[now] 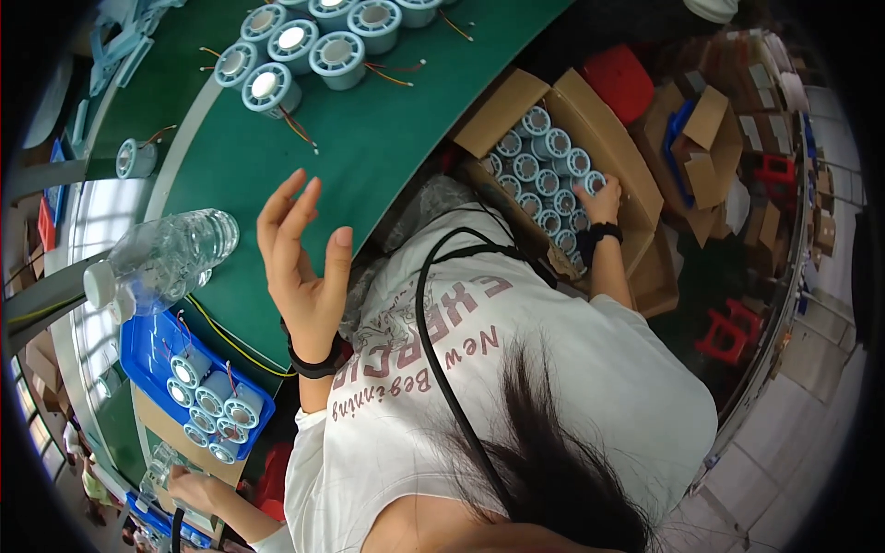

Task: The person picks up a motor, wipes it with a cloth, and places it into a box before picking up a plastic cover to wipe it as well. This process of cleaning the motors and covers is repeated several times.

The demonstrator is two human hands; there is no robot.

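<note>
My left hand (306, 263) is raised beside the green table (369, 152), fingers apart and nothing in them. At the right, my right hand (603, 201) reaches into an open cardboard box (636, 184) packed with rows of light-blue cylindrical units. Its fingers are closed on one light-blue cylindrical unit (595, 182) at the box's right side; part of the grip is hidden. More such units (337, 57), with silver discs on top and thin red and yellow wires, stand grouped on the far part of the table.
Left of my left hand is a clear plastic bottle (175, 253). Below it, a blue tray (147, 355) holds several units. Another person's hand (189, 487) is at the lower left. A single unit (135, 158) sits farther left. Red stools (731, 330) and cartons (710, 120) stand right.
</note>
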